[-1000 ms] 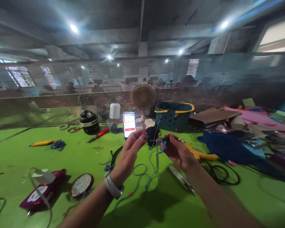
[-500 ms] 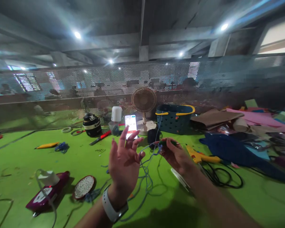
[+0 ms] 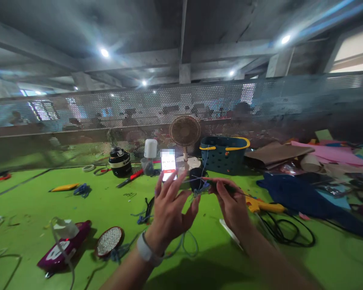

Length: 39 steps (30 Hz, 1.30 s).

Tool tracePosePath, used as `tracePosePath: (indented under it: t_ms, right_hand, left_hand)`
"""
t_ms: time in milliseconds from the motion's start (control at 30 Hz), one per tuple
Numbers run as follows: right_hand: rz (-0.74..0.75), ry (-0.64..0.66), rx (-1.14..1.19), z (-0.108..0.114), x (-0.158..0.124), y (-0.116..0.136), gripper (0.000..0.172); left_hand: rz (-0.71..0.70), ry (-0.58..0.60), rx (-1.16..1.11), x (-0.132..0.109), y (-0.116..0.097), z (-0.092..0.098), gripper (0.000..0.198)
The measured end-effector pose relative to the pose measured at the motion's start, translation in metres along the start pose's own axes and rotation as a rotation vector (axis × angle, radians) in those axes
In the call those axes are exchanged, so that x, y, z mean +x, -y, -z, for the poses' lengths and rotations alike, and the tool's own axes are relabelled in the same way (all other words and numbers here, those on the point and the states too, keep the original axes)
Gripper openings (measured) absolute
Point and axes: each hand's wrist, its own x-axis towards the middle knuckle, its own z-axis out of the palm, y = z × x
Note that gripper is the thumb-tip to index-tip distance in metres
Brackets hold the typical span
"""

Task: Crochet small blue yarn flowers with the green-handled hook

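Note:
My left hand (image 3: 171, 209) is raised above the green table with its fingers spread, the blue yarn (image 3: 186, 245) running past its fingertips and hanging in loops to the table. A white watch band sits on that wrist. My right hand (image 3: 231, 201) is closed on a green-handled crochet hook (image 3: 222, 186) with a small knot of blue yarn at its tip, just right of my left fingers. A dark ball of yarn (image 3: 196, 176) lies on the table behind both hands.
A phone (image 3: 168, 164) stands lit beside a small fan (image 3: 184, 133) and a blue basket (image 3: 224, 155). A yellow glue gun (image 3: 264, 206) with black cable lies right, scissors (image 3: 230, 233) below. A purple device (image 3: 63, 245) and round mirror (image 3: 109, 241) lie left. Felt sheets pile far right.
My left hand went from a pinch on the yarn to spread fingers and moved closer to the right hand. The view shifted slightly.

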Motion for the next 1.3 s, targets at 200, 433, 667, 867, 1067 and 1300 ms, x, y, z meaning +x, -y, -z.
tracePosePath:
  t_ms: [200, 433, 667, 867, 1067, 1300]
  right_hand:
    - [0.104, 0.092, -0.174, -0.002, -0.009, 0.002, 0.008]
    - [0.089, 0.215, -0.264, -0.007, -0.017, 0.002, 0.011]
    - [0.277, 0.334, -0.459, -0.006, -0.02, 0.0, 0.02]
    - [0.451, 0.332, -0.594, -0.005, -0.021, -0.003, 0.027]
    - [0.322, 0.294, -0.52, -0.006, -0.023, -0.005, 0.02]
    - [0.114, 0.2, -0.338, -0.006, -0.022, -0.009, 0.013]
  left_hand:
    - [0.262, 0.023, -0.146, -0.004, 0.01, -0.013, 0.028]
    - [0.582, 0.04, -0.686, -0.011, 0.009, -0.03, 0.049]
    - [0.504, -0.09, -0.516, -0.022, 0.011, -0.031, 0.053]
    - [0.564, -0.082, -0.723, -0.024, 0.018, -0.033, 0.055]
    - [0.666, -0.106, -0.863, -0.022, 0.016, -0.033, 0.064]
    - [0.66, -0.058, -0.896, -0.021, 0.016, -0.032, 0.07]
